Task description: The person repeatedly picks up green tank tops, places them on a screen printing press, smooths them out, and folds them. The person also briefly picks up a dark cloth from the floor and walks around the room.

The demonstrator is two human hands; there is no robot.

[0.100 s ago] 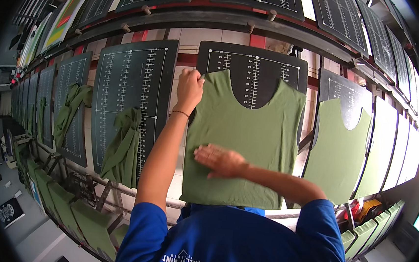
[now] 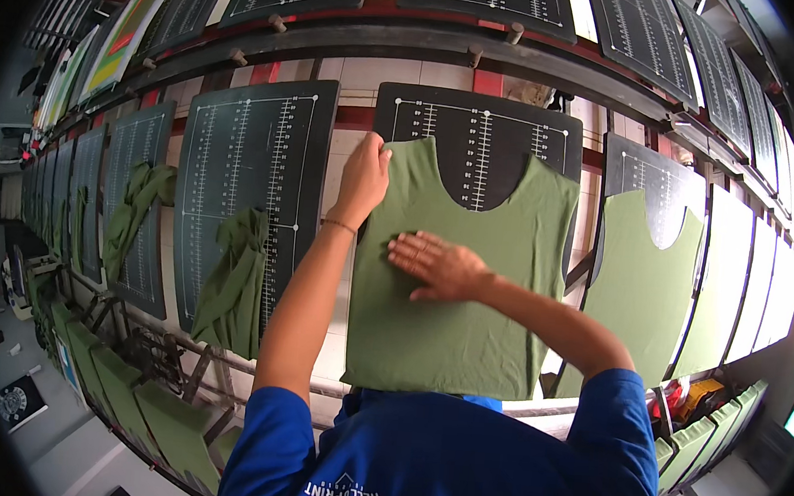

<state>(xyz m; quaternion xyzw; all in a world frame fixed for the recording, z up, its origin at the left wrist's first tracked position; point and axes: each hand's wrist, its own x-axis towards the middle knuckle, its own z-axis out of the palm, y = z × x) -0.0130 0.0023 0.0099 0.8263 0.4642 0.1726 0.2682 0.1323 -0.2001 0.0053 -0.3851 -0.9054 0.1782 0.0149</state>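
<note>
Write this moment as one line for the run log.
left hand: on green fabric piece, upper left corner | right hand: flat on its middle | fabric: spread on black ruled board
</note>
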